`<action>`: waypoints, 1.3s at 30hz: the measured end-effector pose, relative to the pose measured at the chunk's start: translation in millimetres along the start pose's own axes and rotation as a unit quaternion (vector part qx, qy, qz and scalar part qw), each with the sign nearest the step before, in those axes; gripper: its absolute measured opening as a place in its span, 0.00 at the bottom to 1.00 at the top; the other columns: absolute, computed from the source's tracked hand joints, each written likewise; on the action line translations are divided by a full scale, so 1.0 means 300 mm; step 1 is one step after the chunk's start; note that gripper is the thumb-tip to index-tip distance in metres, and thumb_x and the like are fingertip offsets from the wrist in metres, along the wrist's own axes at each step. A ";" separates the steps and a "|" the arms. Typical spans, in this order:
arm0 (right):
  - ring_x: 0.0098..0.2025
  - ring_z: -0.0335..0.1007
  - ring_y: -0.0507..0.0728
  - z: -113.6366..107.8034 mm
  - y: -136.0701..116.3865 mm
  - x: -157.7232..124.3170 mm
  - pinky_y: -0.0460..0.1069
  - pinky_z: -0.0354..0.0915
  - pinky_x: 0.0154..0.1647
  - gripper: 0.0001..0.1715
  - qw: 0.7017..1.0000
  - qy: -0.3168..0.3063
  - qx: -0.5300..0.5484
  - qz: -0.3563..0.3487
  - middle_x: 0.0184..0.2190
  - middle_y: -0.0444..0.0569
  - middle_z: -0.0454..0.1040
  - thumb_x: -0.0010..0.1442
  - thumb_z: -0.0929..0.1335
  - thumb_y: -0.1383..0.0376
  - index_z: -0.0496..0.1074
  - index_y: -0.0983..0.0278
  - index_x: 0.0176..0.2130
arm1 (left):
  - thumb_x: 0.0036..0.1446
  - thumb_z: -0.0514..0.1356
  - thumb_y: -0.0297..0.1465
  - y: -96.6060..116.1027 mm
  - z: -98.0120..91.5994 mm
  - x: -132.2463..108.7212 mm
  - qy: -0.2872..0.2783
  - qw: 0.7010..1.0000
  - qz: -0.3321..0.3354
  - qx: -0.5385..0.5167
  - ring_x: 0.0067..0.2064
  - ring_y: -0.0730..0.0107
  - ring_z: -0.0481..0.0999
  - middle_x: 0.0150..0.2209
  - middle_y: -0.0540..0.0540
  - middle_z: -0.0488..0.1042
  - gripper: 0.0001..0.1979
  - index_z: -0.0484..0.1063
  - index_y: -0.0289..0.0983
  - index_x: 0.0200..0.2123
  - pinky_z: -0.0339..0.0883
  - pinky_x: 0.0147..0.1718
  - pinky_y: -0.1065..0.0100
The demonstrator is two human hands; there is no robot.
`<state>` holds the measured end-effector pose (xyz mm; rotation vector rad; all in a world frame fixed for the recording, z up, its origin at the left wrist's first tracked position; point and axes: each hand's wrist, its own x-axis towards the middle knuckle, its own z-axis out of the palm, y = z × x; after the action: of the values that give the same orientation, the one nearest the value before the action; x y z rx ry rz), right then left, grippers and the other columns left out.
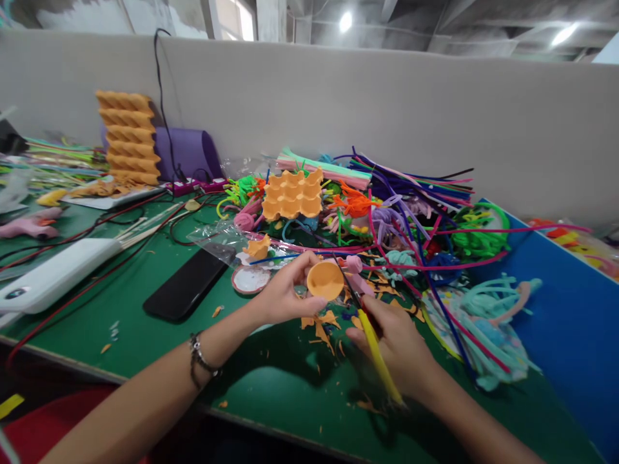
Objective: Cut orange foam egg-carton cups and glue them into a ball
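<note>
orange cup (pixel 325 280): judged light, thin, crushable | pinched at rim by left hand (pixel 283 293) | yellow-handled tool (pixel 380 357) gripped by right hand (pixel 399 345)

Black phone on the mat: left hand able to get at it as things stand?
Probably yes, once freed. The black phone lies flat and uncovered just beside the left hand, with bare green mat between; but that hand holds an orange cup.

Brightly and evenly lit from ceiling lamps (pixel 345 21) overhead, slightly blown out. Soft shadows under both forearms on the green table (pixel 145 335). Wide-angle bending at the edges, slight motion blur throughout.
</note>
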<state>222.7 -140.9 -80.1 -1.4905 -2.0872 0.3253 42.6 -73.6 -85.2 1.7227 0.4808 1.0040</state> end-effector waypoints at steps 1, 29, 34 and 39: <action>0.18 0.47 0.49 -0.002 0.000 0.000 0.44 0.45 0.18 0.24 1.000 0.003 0.008 -0.005 0.15 0.38 0.51 0.55 0.58 0.47 0.52 0.61 0.21 | 0.43 0.61 0.35 -0.001 -0.003 0.001 -0.001 1.000 0.010 -0.008 0.27 0.77 0.57 0.27 0.54 0.57 0.16 0.56 0.38 0.30 0.54 0.26 0.74; 0.21 0.63 0.55 0.030 0.007 -0.017 0.47 0.55 0.21 0.19 0.996 0.020 -0.088 -0.022 0.20 0.43 0.66 0.49 0.64 0.47 0.60 0.60 0.29 | 0.41 0.66 0.33 -0.008 0.012 -0.002 0.003 0.999 0.020 -0.041 0.31 0.74 0.67 0.33 0.52 0.61 0.24 0.53 0.40 0.37 0.61 0.28 0.72; 0.17 0.55 0.51 0.026 0.010 -0.012 0.45 0.50 0.17 0.23 0.991 0.064 -0.103 -0.048 0.16 0.41 0.60 0.54 0.57 0.44 0.53 0.60 0.23 | 0.42 0.66 0.34 -0.005 0.016 0.000 0.030 0.999 0.022 -0.027 0.30 0.76 0.65 0.30 0.53 0.61 0.22 0.52 0.39 0.32 0.58 0.28 0.73; 0.15 0.50 0.49 0.010 0.011 -0.001 0.44 0.47 0.16 0.22 0.990 0.085 -0.075 -0.087 0.14 0.38 0.55 0.59 0.56 0.51 0.50 0.60 0.21 | 0.42 0.66 0.35 -0.004 0.015 0.002 0.036 0.999 0.020 -0.026 0.30 0.75 0.65 0.29 0.53 0.62 0.22 0.52 0.39 0.31 0.58 0.28 0.73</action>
<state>223.6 -139.8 -84.3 -1.3546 -2.1222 -0.0249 46.8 -75.3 -86.8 1.6604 0.4646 1.1018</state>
